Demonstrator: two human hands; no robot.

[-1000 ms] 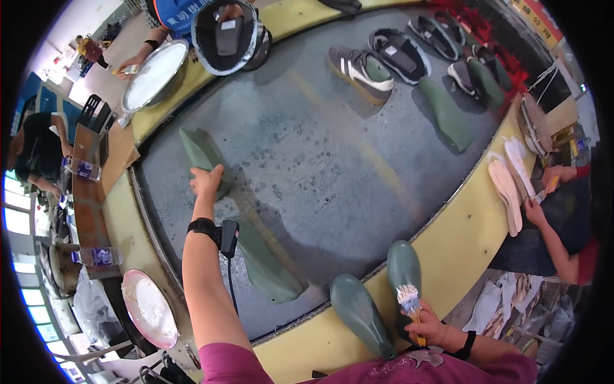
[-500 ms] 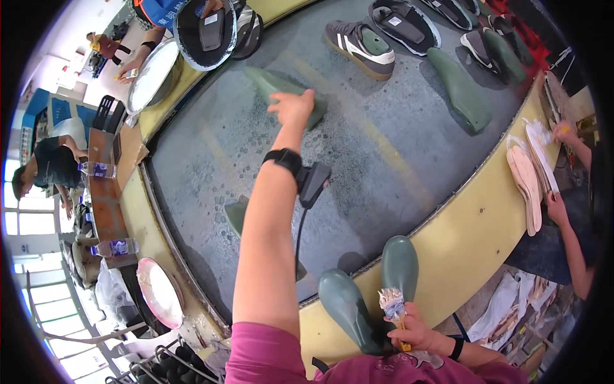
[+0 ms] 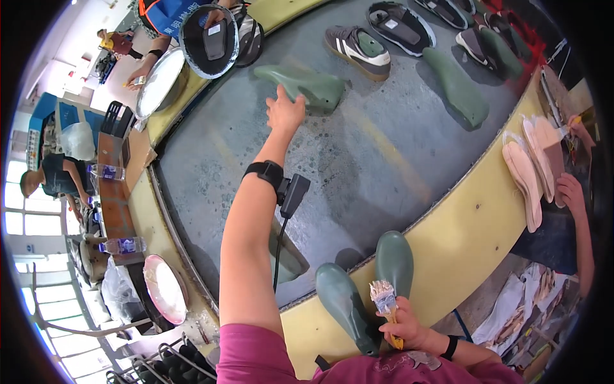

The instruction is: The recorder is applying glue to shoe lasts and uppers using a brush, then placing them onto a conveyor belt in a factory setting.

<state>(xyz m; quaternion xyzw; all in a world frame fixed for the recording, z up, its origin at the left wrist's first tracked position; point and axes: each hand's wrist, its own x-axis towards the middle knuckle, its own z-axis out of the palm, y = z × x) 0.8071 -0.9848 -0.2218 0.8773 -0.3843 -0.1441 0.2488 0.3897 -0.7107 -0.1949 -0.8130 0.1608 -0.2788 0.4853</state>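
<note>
My left arm reaches out over the grey work surface (image 3: 358,160), with my left hand (image 3: 285,115) open and its fingers spread. Just beyond the fingertips lies a green shoe last (image 3: 310,86); whether they touch it I cannot tell. Another green last (image 3: 289,259) is partly covered by my left forearm. Close to my body, my right hand (image 3: 404,325) grips a paintbrush (image 3: 385,304) with a yellow handle and pale, clotted bristles. Beside the brush, two darker green lasts (image 3: 394,259) rest toe outward on the yellow rim (image 3: 448,249).
Along the far side are a grey sneaker (image 3: 358,51), a shoe upper (image 3: 401,27) and another last (image 3: 457,86). Pale insoles (image 3: 524,185) lie at right by a co-worker's hands (image 3: 572,192). White-filled basins (image 3: 165,289) stand at left. Another person holds an upper (image 3: 210,41) at far left.
My left hand has drawn back from over the far last, which now lies turned more crosswise. My right hand keeps the brush. The co-worker's brush has moved over an insole at right.
</note>
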